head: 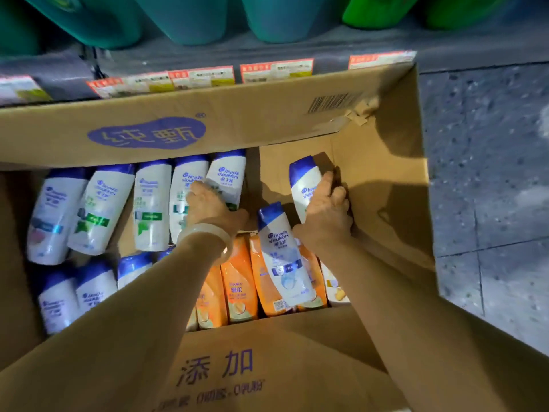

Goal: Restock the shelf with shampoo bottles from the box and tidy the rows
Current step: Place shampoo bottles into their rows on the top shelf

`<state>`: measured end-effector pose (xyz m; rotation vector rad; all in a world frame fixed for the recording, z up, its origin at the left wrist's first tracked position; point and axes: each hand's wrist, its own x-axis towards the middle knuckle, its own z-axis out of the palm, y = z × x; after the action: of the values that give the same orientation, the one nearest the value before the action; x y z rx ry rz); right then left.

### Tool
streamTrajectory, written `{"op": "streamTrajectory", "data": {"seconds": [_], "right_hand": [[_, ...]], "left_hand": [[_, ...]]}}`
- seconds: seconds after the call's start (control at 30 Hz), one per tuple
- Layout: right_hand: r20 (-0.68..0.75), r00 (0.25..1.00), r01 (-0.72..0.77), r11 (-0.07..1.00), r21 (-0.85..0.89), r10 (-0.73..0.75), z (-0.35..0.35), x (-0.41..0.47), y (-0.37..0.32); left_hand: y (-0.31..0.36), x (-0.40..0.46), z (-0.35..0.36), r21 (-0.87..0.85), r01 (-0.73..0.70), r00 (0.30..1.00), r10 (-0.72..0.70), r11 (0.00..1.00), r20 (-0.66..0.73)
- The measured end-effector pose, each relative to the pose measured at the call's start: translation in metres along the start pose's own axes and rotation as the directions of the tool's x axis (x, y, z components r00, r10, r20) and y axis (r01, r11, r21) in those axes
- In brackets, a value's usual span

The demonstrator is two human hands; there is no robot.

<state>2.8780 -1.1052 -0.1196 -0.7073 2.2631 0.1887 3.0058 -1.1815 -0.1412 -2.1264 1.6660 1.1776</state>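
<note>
An open cardboard box (383, 179) fills the view and holds several white shampoo bottles with blue caps lying in rows. My left hand (208, 203), with a pale bangle on the wrist, is closed around one white bottle (227, 176) at the right end of the back row. My right hand (328, 212) grips another white bottle (304, 185), tilted up near the box's bare right end. A third white bottle (282, 254) lies loose across several orange bottles (237, 286) at the front.
The shelf edge (208, 77) with red and white price labels runs just behind the box. Large teal and green containers (190, 16) stand on the shelf above. Grey speckled floor (490, 173) lies to the right. The box's near flap (237, 367) is below my arms.
</note>
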Motion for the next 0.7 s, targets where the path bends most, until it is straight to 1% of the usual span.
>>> {"op": "streamTrajectory", "data": {"seconds": [0.1, 0.17, 0.2, 0.27, 0.33, 0.37, 0.43, 0.5, 0.6, 0.7], "right_hand": [[-0.002, 0.997, 0.072, 0.992, 0.100, -0.072, -0.024, -0.043, -0.004], [-0.009, 0.995, 0.101, 0.964, 0.245, -0.102, -0.047, -0.080, -0.008], [-0.046, 0.991, 0.135, 0.937, 0.323, -0.127, -0.059, -0.100, -0.011], [-0.125, 0.981, 0.190, 0.881, 0.433, -0.150, -0.085, -0.140, -0.020], [-0.098, 0.987, 0.158, 0.819, 0.551, -0.124, -0.119, -0.180, -0.028], [-0.104, 0.987, 0.158, 0.797, 0.583, -0.120, -0.140, -0.200, -0.034], [-0.156, 0.980, 0.193, 0.780, 0.596, -0.123, -0.187, -0.239, -0.043], [-0.192, 0.969, 0.243, 0.763, 0.599, -0.158, -0.236, -0.280, -0.054], [-0.257, 0.943, 0.328, 0.714, 0.618, -0.211, -0.310, -0.336, -0.073], [-0.401, 0.869, 0.487, 0.646, 0.588, -0.290, -0.373, -0.385, -0.089]], "left_hand": [[-0.012, -0.038, -0.030, -0.110, 0.003, 1.000, -0.002, 0.994, 0.011], [-0.012, -0.071, -0.056, -0.154, -0.011, 1.000, 0.011, 0.988, -0.005], [-0.009, -0.089, -0.070, -0.180, -0.021, 1.000, 0.018, 0.983, -0.021], [0.004, -0.131, -0.105, -0.282, -0.069, 0.995, 0.046, 0.957, -0.087], [0.025, -0.175, -0.144, -0.384, -0.146, 0.982, 0.087, 0.912, -0.168], [0.036, -0.197, -0.166, -0.429, -0.196, 0.972, 0.117, 0.882, -0.205], [0.059, -0.237, -0.209, -0.533, -0.289, 0.949, 0.163, 0.795, -0.271], [0.082, -0.273, -0.254, -0.591, -0.344, 0.932, 0.187, 0.730, -0.311], [0.118, -0.322, -0.320, -0.587, -0.467, 0.881, 0.288, 0.662, -0.377], [0.149, -0.364, -0.381, -0.539, -0.542, 0.830, 0.310, 0.645, -0.463]]}}
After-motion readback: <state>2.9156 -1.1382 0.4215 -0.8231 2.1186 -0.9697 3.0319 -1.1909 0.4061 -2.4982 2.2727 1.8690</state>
